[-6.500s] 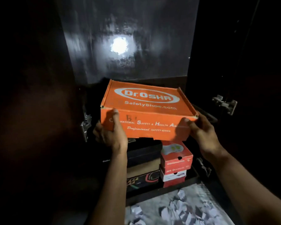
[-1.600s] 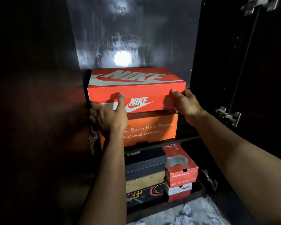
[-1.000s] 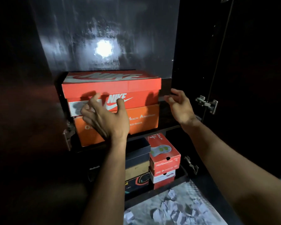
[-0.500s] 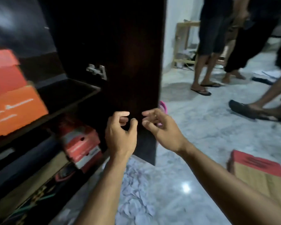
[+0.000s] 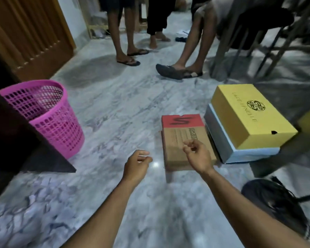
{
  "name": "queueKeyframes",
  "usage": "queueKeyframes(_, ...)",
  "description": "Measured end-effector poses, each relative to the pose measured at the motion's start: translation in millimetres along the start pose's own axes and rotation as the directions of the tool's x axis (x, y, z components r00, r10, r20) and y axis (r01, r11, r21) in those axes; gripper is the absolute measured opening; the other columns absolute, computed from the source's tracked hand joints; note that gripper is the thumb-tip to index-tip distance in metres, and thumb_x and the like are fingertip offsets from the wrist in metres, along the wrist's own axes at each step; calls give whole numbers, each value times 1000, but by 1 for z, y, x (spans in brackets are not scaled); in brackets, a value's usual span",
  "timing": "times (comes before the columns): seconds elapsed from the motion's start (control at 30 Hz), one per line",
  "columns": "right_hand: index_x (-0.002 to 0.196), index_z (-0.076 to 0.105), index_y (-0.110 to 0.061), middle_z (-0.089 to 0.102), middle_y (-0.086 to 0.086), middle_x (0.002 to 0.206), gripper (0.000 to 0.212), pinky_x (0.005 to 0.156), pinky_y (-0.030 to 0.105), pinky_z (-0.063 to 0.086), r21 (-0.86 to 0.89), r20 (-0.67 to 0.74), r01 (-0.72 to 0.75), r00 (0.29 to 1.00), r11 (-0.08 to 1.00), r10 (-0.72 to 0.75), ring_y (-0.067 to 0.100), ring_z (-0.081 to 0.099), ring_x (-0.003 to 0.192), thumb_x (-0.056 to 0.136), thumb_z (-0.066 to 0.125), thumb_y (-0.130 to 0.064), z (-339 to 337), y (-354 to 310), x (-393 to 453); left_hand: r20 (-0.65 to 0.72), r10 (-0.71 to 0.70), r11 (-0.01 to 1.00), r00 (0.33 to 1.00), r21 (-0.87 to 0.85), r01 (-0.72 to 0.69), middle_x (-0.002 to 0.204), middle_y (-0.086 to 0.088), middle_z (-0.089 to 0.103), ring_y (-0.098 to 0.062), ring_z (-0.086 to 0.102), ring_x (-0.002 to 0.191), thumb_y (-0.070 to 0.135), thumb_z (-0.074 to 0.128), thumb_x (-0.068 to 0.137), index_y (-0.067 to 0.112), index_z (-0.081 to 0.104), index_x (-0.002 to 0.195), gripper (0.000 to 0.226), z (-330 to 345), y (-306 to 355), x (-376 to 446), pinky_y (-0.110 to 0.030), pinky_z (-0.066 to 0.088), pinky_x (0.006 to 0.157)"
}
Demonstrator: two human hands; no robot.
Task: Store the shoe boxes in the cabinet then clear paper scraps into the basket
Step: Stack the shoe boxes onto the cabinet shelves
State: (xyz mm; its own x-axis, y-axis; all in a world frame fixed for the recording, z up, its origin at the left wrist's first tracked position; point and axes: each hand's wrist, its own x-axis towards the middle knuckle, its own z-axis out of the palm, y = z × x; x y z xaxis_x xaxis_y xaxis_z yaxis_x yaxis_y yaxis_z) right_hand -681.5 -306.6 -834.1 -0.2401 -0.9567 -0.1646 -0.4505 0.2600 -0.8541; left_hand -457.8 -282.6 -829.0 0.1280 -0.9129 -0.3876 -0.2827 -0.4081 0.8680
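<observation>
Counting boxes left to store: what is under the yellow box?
The yellow box sits on a pale blue box; only that box's sides show. Anything beneath stays hidden.

Flat brown cardboard shoe box with red end (image 5: 183, 138) lies closed on floor. Beside it, right: yellow-lidded box (image 5: 249, 115) stacked on pale blue box (image 5: 222, 140). Pink perforated plastic basket (image 5: 48, 119) upright, left. Paper scraps (image 5: 39, 203) scattered near-left.

Right of centre, the brown-and-red shoe box (image 5: 183, 138) shows a large "S" and partly covered "SKE"; the yellow box (image 5: 249, 115) lettering is blurred.
</observation>
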Motion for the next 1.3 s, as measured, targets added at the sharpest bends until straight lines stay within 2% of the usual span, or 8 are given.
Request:
queueKeyframes(0.13,125,65,-20,62,14,130,53,102,52,53,-91,-178,-200,967,976,181,38,60,121,81,63,-50,-17,64,39,102,-167,985,981,-23,170,103,-1,69,-26,70,101,45,70,70,27,64,116,49,50,-22,44,-48,55,101)
queueKeyframes(0.23,144,51,-14,54,18,140,62,111,54,45,-142,-199,-291,945,946,260,40,50,133,91,67,-41,-18,89,59,165,-240,970,957,5,242,106,2,64,-27,67,106,50,71,83,25,51,142,67,83,-40,80,-48,54,104)
queueKeyframes(0.4,158,29,-10,46,17,152,85,117,49,39,-83,-159,-349,930,934,333,37,41,144,90,71,-39,-6,123,77,247,-272,955,930,-47,292,158,-3,44,-28,52,135,58,58,96,29,25,161,78,118,-64,120,-44,49,105)
queueKeyframes(0.53,130,57,-11,61,11,132,71,103,45,52,-76,-209,-345,923,935,324,33,56,129,78,66,-58,1,130,73,139,-166,980,976,-85,179,136,2,60,-22,59,119,70,56,90,29,47,143,68,124,-72,115,-42,46,92)
queueKeyframes(0.73,84,60,-15,70,3,90,43,82,40,52,3,-285,-343,900,939,330,30,66,95,84,66,-57,1,125,49,56,-167,945,984,-277,176,121,2,67,-22,67,107,57,65,92,32,55,123,41,87,-74,83,-53,58,94)
queueKeyframes(1.0,119,66,-22,74,7,106,64,77,38,51,387,273,-433,897,814,347,26,67,94,81,64,-73,6,75,35,149,-167,914,975,-348,209,128,16,62,-15,60,118,52,68,86,43,54,128,45,-3,-99,-5,-56,54,101)
queueKeyframes(1.17,135,55,-30,72,9,123,75,73,38,52,399,316,-319,928,859,198,27,71,101,73,77,-65,18,33,12,177,-119,928,977,-329,173,127,11,71,-23,65,122,76,84,51,48,62,125,81,-72,-99,-58,-56,54,100)
queueKeyframes(1.3,130,58,-38,77,6,119,65,93,53,57,429,386,-200,922,881,22,27,74,108,72,84,-52,31,-29,-20,43,-60,926,997,-371,71,134,7,66,-24,67,118,87,78,43,55,54,133,99,-137,-70,-79,-55,53,102)
